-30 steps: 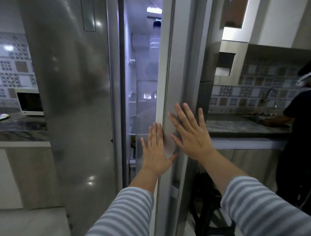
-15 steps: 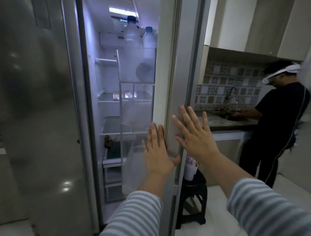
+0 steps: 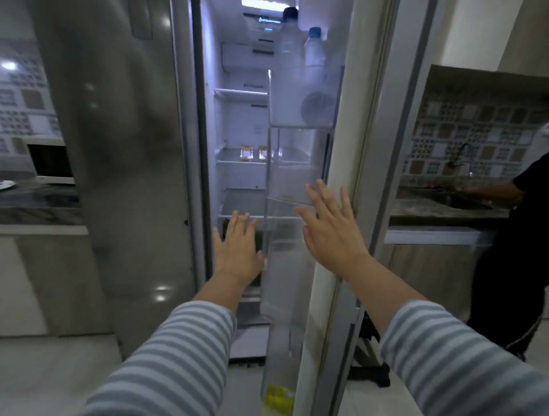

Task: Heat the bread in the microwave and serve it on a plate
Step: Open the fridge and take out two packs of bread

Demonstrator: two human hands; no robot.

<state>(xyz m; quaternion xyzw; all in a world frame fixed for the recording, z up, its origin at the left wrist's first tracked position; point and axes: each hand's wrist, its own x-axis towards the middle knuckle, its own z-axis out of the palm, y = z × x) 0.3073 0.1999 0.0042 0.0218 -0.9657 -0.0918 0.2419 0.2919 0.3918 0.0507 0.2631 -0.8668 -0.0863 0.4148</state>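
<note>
White microwave stands far left on the counter. My left hand is spread and holds nothing, in front of the open fridge. Two small packets on the middle shelf are perhaps the bread: light, soft, so I should hold the sides gently. My right hand, fingers spread, is by the door.

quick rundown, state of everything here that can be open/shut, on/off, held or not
right fridge door: open, swung wide
left fridge door: shut
fridge light: on
left hand: open, fingers straight, holds nothing
right hand: open, fingers spread, holds nothing
water bottles: capped, upright in the door's top bin
microwave: door shut
</note>
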